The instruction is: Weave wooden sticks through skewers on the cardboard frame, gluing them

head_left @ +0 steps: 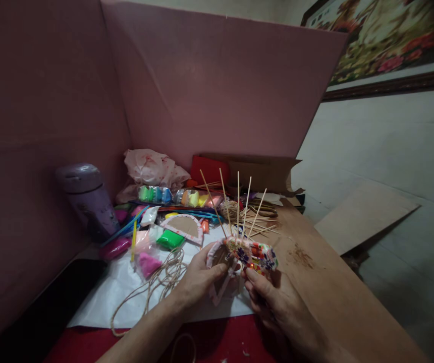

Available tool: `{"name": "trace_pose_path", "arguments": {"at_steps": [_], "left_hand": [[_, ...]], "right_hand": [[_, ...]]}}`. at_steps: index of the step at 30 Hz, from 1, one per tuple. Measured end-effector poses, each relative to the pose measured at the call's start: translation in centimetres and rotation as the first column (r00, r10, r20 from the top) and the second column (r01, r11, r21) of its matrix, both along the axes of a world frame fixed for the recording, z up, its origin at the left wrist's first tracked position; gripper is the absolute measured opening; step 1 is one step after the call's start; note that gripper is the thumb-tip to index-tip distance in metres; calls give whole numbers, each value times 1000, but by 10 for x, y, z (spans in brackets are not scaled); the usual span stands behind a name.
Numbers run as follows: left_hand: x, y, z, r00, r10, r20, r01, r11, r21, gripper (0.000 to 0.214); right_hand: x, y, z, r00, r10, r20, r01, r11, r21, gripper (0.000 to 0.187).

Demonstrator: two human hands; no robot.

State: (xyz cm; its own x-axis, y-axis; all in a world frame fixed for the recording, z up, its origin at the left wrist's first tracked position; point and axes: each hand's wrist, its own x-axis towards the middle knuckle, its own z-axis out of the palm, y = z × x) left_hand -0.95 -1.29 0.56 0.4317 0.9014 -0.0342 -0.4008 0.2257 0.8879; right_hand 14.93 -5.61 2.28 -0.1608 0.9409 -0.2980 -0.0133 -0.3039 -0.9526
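Observation:
My left hand (202, 277) is closed round a cardboard piece (222, 257) edged with pale pink fabric, its thumb lying across the brown face. A floral fabric-covered piece (255, 253) sits against its upper right, and several thin wooden skewers (238, 201) rise from there, fanned out. My right hand (272, 297) pinches the lower edge of the floral piece between thumb and fingers; its other fingers curl underneath, partly hidden. Just beyond my left hand lie a loose tangle of twine (164, 275) and a half-round cardboard piece (182, 227) with pink fabric trim.
A purple bottle (88, 201) stands at the left. Clay packs (169, 239), more clay in clear boxes (194, 198) and a crumpled pink bag (154, 169) lie farther back. Scissors (262, 206) and loose skewers (264, 224) rest at the back right. Pink panels (217, 85) enclose the table's back and left.

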Motion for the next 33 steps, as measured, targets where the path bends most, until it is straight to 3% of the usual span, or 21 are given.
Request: {"name": "trace_pose_path", "arguments": {"at_steps": [15,25,33], "left_hand": [[-1,0,-3,999,29,-21,-27,998,63,45],[0,-1,1,1000,-4,-4,4,1000,-3,43],[1,0,1,996,11,84,-7,998,-55,44]], "right_hand": [[-3,-2,3,1000,14,27,-15,1000,25,45],[3,-3,2,1000,-29,11,29,999,20,41],[5,-2,-3,1000,15,-12,-15,1000,22,41]]}}
